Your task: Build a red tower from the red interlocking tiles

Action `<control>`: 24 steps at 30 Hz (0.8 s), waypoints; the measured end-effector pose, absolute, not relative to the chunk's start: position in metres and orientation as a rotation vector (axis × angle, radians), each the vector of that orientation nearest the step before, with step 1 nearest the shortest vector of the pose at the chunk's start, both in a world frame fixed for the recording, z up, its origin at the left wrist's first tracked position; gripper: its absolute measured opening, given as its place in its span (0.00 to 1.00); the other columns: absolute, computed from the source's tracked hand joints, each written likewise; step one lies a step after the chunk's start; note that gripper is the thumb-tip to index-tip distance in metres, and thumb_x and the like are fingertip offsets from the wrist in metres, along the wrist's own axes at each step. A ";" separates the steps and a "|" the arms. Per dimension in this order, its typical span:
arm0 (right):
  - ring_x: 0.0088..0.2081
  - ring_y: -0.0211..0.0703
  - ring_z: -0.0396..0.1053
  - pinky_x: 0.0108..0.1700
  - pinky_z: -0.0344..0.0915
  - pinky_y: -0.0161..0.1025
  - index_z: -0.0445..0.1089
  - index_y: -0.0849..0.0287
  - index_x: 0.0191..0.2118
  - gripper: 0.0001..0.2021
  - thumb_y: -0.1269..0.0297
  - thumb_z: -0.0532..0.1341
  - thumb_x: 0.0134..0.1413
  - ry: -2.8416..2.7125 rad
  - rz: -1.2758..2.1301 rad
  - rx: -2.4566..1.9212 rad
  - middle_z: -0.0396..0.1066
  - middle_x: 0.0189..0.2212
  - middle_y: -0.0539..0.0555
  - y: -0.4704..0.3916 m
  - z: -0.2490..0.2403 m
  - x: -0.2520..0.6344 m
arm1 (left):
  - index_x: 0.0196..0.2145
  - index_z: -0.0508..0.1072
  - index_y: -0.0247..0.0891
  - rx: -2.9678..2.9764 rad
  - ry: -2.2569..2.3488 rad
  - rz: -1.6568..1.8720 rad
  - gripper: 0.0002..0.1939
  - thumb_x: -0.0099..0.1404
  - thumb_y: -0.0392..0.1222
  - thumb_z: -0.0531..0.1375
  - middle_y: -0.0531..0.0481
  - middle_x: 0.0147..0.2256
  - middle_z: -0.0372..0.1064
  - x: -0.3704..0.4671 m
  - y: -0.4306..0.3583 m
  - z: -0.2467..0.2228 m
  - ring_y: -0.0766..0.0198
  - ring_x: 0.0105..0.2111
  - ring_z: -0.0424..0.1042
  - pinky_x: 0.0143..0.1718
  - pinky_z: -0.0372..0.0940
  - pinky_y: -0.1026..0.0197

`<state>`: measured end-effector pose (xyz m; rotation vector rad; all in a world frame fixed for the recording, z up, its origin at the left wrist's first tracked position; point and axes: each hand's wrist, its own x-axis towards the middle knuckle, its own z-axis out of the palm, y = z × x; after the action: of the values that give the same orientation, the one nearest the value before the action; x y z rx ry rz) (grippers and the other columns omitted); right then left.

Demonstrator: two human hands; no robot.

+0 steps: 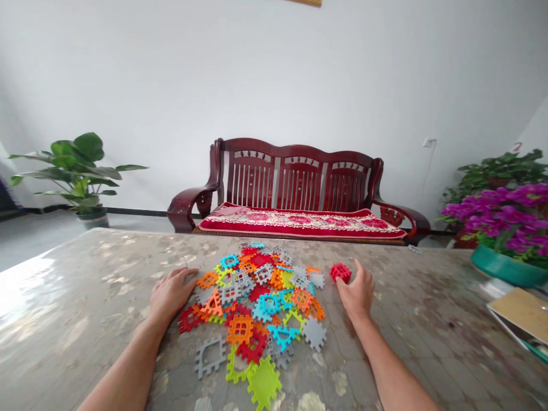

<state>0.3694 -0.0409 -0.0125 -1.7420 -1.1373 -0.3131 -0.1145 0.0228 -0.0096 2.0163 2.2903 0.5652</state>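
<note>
On the table point(411, 325), just right of the pile, sits a small red block point(341, 272) of notched faces. The right hand point(358, 285) is spread around its near side: thumb at the block's lower edge, forefinger raised and apart from it. Whether the thumb presses or merely overlaps in view: cannot tell. Block's separate position probably keeps it from being lost among loose pieces.

Left hand point(173, 290) lies palm down, fingers loose, holding nothing visible, tips just beside an orange piece point(208, 279) at the pile's left edge. Hands well apart, flanking the pile, presumably so both sides are within reach.

Pile: flat notched pieces, several colours, overlapping; a lime square point(264, 382) lies nearest the wearer, a grey square point(314, 334) at the right. It occupies the space between the hands; the overlap likely hinders lifting buried pieces.

Beyond the table: wooden bench point(302, 177) with red cover point(299, 220); potted plant point(85, 171) at left. Far right: purple flowers point(507, 214) in a teal basin point(507, 268), an open box point(524, 311), both well away from the hands.
</note>
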 end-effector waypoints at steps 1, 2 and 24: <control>0.55 0.59 0.62 0.58 0.57 0.56 0.66 0.60 0.56 0.29 0.58 0.60 0.45 -1.207 -0.322 -1.676 0.68 0.52 0.64 -0.044 -0.007 0.363 | 0.53 0.76 0.47 2.015 2.294 0.579 0.23 0.65 0.50 0.51 0.46 0.59 0.67 -0.114 0.022 -0.009 0.50 0.57 0.68 0.58 0.61 0.49; 0.53 0.57 0.64 0.57 0.58 0.54 0.69 0.58 0.53 0.24 0.59 0.58 0.48 -1.294 -0.306 -1.601 0.70 0.50 0.61 -0.047 -0.002 0.355 | 0.53 0.76 0.47 2.014 2.296 0.589 0.23 0.65 0.49 0.51 0.46 0.59 0.68 -0.113 0.022 -0.009 0.50 0.57 0.68 0.58 0.61 0.50; 0.47 0.54 0.64 0.51 0.59 0.51 0.74 0.51 0.41 0.22 0.43 0.68 0.44 -2.303 0.162 -1.575 0.72 0.42 0.55 -0.119 0.033 0.192 | 0.52 0.76 0.48 1.981 2.302 0.585 0.22 0.65 0.49 0.52 0.47 0.59 0.68 -0.106 0.016 -0.001 0.50 0.56 0.68 0.58 0.61 0.50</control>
<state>0.1918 -0.1192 0.0326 -1.5749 -2.3025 0.1625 -0.1059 0.0159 -0.0010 1.9806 2.3024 0.5855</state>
